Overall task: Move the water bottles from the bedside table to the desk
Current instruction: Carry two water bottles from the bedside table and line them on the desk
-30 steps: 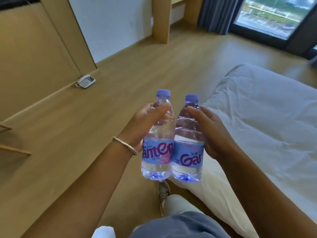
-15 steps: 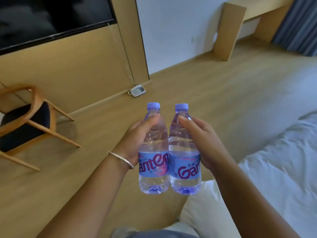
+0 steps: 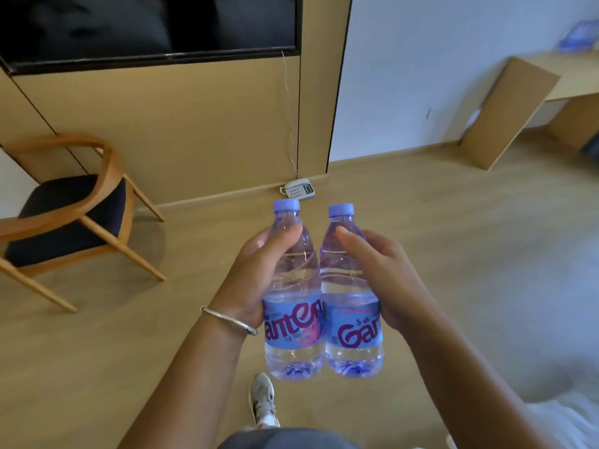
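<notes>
Far left: wooden chair with dark seat, standing on the floor. Above it, the dark screen on a wood wall panel. A white telephone lies on the floor at the foot of that panel.

Centre, near: left hand wrapped round the left bottle, thumb across the upper body, fingers behind; bangle on the wrist. Bottle upright, cap on, full or nearly so.

Just right of it: right bottle, touching or nearly touching the left one along the side. Right hand curled round it, thumb laid on the shoulder. Also upright and capped. Both bottles are in the air in front of the body, well clear of any surface. One shoe visible below.

Far right: desk, light wood, something bluish on its top, too blurred to identify.

Judgement: carry step, mid-transit; bedside table not in view. For a good carry: keep both bottles vertical, hold at mid-body rather than by the neck, steer right toward the desk, give the chair legs and the telephone a wide berth. Set one bottle down flat before releasing the other.
</notes>
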